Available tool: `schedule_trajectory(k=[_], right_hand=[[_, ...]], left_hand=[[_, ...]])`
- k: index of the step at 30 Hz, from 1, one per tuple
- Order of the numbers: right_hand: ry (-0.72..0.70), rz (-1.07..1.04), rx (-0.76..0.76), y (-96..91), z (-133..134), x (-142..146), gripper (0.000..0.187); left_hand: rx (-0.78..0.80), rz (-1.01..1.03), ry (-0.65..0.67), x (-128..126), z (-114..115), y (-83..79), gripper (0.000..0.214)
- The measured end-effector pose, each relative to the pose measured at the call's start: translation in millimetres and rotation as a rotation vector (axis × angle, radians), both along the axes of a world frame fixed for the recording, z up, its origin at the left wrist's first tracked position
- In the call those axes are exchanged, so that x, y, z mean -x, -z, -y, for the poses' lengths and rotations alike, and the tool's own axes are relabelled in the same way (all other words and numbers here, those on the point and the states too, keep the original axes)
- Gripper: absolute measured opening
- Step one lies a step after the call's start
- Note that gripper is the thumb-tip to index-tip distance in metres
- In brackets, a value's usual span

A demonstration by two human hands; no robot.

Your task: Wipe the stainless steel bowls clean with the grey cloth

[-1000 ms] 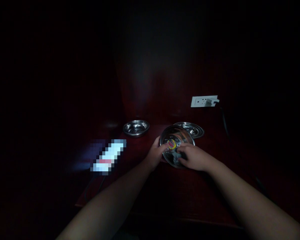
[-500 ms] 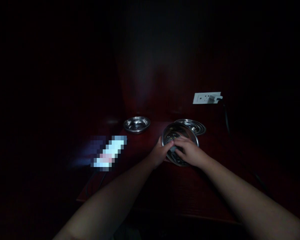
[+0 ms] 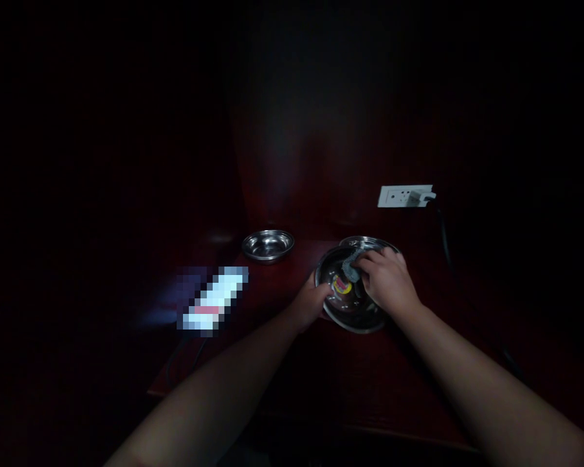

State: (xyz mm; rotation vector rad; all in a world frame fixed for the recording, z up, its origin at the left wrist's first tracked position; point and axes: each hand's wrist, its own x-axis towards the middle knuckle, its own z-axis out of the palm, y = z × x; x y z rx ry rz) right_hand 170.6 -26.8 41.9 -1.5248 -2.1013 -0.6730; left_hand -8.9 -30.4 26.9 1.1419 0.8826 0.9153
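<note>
My left hand (image 3: 312,303) grips the left rim of a shiny metal bowl (image 3: 355,318), thumb inside and the other fingers hidden behind it. The bowl is tilted so its inside faces me, and a round yellow and red sticker (image 3: 341,285) shows on its bottom. Pinched in my right hand (image 3: 388,277) is a grey-green scrubbing pad (image 3: 351,266), which is at the upper inside of the bowl. Whether the pad touches the metal there I cannot tell. Behind the bowl, partly covered, lies a stack of metal plates or lids (image 3: 365,242).
Another metal bowl (image 3: 268,246) stands at the back left of the dark red table (image 3: 292,376). A glowing, pixelated screen (image 3: 214,301) lies at the left, with a cable below it. A white wall socket (image 3: 405,196) holds a plug with a cord hanging down (image 3: 444,237).
My right hand has moved with the scrubbing pad from the bowl's middle to its upper right, uncovering the sticker. My left hand still holds the rim.
</note>
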Motion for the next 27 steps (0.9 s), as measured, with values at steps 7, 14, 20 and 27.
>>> schedule_trajectory(k=[7, 14, 20, 27], right_hand=[[-0.022, 0.029, 0.244, 3.7, 2.6, 1.6, 0.026], [-0.101, -0.018, 0.432, 1.7, 13.6, 4.2, 0.021], [-0.295, -0.109, 0.598, 4.5, 16.4, 6.6, 0.016], [-0.442, -0.280, 0.681, 10.7, 16.6, 12.4, 0.018]], left_hand=[[-0.023, 0.036, -0.063, -0.8, -5.2, 4.2, 0.061], [-0.126, 0.099, -0.104, -2.6, -9.7, 8.4, 0.053], [-0.189, 0.148, -0.100, -4.0, -13.5, 13.8, 0.050], [-0.212, 0.215, -0.103, -7.5, -12.5, 13.0, 0.043]])
